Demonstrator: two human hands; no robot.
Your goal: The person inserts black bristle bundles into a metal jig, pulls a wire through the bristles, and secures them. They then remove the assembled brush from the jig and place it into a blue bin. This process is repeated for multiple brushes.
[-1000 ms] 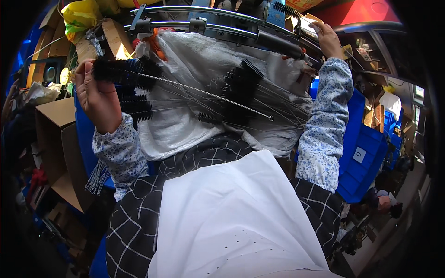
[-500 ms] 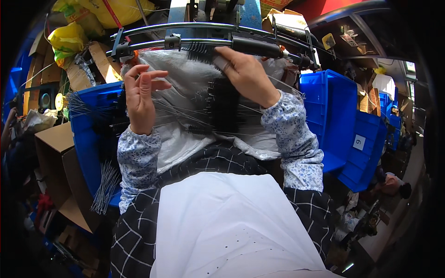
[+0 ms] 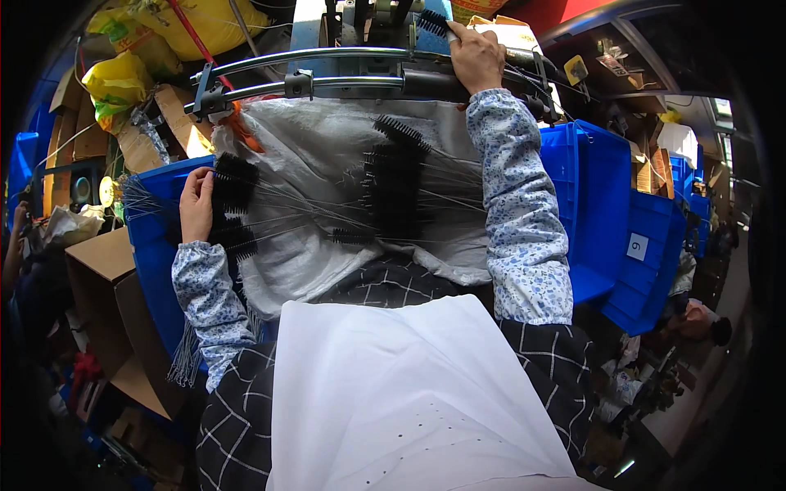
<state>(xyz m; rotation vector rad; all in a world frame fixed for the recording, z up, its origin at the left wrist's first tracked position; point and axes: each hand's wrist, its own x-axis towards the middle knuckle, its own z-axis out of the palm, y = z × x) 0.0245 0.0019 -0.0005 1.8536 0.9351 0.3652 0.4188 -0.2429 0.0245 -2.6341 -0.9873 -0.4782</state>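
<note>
1. Your left hand (image 3: 196,206) touches a black bristle brush (image 3: 234,178) near ten o'clock; I can't tell if it pinches.
2. Your right hand (image 3: 476,59), at one o'clock, is beside a small black brush (image 3: 433,23); its grip is hidden.
3. Light fingers should keep bristles straight.
4. Mind the metal rods (image 3: 352,83) at twelve.
5. The middle brush pile (image 3: 395,196) may snag.
6. A blue crate (image 3: 602,221) sits at three.
</note>
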